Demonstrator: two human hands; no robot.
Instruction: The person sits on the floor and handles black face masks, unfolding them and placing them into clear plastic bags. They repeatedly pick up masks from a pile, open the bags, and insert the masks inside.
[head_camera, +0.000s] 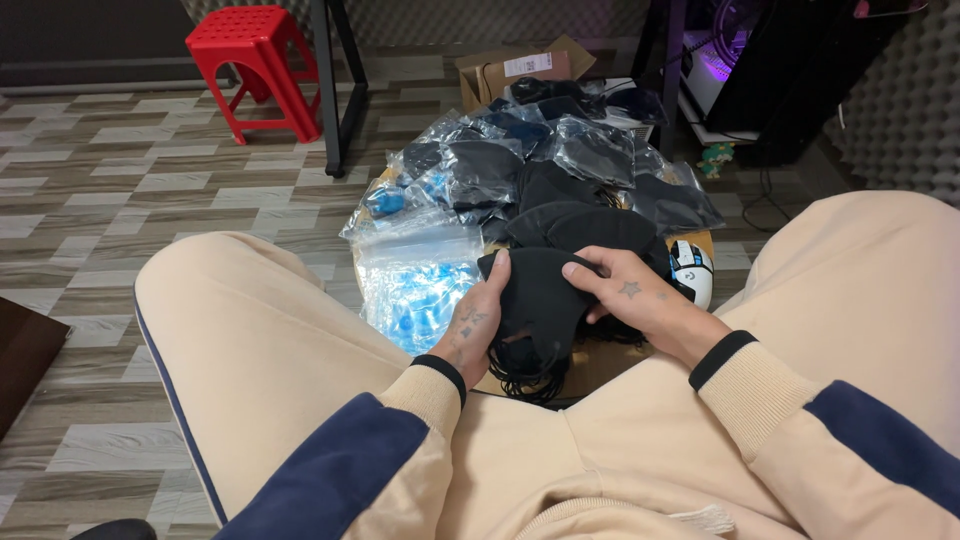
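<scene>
between my knees, my left hand (472, 322) and right hand (632, 297) both pinch a black face mask (540, 300), its ear loops (530, 375) dangling loose below my wrists. the loops look ready to snag or tangle if i pull the mask away carelessly. just beyond my fingers sit more black masks (580, 220) and a slippery heap of clear bags (470, 170), which could slide off.

both hands meet between the spread knees. the left hand (478, 318) comes in from 7 o'clock, palm turned inward, fingers curled closed, thumb up. the right hand (632, 298) enters from 4 o'clock, back facing up, fingers pointing toward 10 o'clock, gripping.
</scene>
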